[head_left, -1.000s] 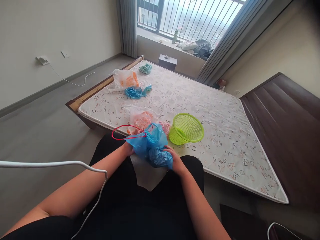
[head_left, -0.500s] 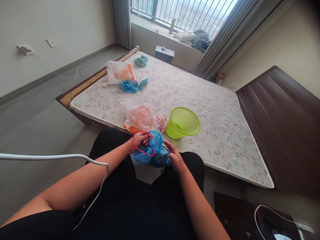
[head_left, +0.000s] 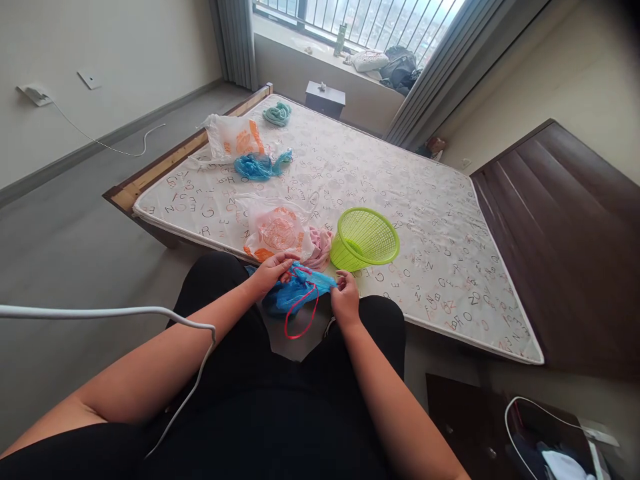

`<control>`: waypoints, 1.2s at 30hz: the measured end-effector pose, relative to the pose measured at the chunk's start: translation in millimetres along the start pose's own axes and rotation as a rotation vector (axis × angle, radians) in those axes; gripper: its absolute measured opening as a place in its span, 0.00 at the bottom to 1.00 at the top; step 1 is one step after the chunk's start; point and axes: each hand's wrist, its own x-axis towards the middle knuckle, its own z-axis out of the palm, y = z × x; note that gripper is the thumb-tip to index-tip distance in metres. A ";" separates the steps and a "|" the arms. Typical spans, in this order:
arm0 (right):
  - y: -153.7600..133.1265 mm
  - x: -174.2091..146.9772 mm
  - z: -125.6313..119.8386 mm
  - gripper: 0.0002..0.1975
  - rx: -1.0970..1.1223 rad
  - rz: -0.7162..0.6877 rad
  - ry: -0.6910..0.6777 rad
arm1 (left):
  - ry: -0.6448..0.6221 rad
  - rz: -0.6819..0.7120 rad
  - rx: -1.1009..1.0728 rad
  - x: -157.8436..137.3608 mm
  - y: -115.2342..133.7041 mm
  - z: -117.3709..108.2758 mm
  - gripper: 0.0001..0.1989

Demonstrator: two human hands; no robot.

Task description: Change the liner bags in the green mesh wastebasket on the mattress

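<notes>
Left hand: the left hand (head_left: 274, 269) is curled over the near end of a crumpled blue plastic bag (head_left: 296, 293), fingers pinching it together with a thin red elastic loop (head_left: 302, 312).
Right hand: the right hand (head_left: 345, 300) pinches the far tip of the same blue bag between thumb and fingertips.
Blue bag: stretched between the two hands, over the lap at the mattress edge.
Red loop: hangs from under the left hand, drooping below the bag between both hands.
Beyond the left hand: a translucent white plastic bag with orange print (head_left: 277, 233) lies on the letter-printed mattress (head_left: 400, 200), a pink cloth (head_left: 320, 245) touching it.
Beyond the right hand: a lime green plastic mesh basket (head_left: 364, 239), tipped on its side, just beside the pink cloth.
</notes>
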 end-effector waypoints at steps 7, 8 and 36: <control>-27.8 -35.1 11.7 0.11 -0.006 -0.367 -0.100 | -0.074 -0.013 0.039 -1.9 -7.3 6.3 0.28; -28.1 -37.8 18.0 0.12 0.002 -0.353 -0.173 | -0.084 -0.021 0.043 -2.3 -7.8 7.8 0.28; 0.9 -12.1 28.8 0.13 -0.118 -0.170 -0.384 | 0.000 0.021 0.683 -0.4 -20.8 10.3 0.15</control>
